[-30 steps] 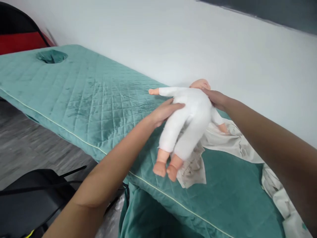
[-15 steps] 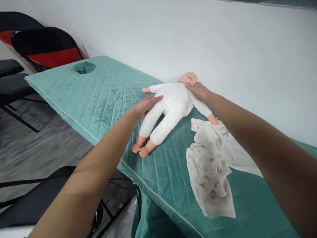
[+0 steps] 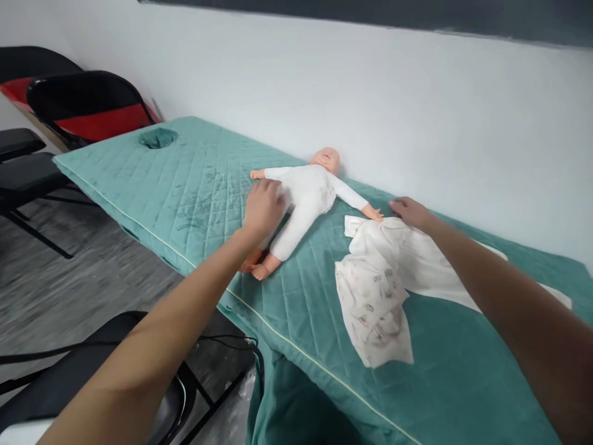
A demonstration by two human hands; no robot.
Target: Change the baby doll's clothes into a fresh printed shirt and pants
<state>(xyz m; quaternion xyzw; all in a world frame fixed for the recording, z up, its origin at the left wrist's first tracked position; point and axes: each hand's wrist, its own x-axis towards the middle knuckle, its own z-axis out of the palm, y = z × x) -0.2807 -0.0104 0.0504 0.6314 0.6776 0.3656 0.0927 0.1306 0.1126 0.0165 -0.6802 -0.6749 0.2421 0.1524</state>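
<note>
Currently, L hand over doll, grip unclear; R hand half-open, empty, nr clothes.

We seem to be in a treatment or training room; we cannot tell which. We see a quilted green couch with a face hole, a baby doll on it, and black-and-red chairs beyond.

Bare hands, slim forearms tapering to narrow wrists, uncovered down to the view's edge
</note>
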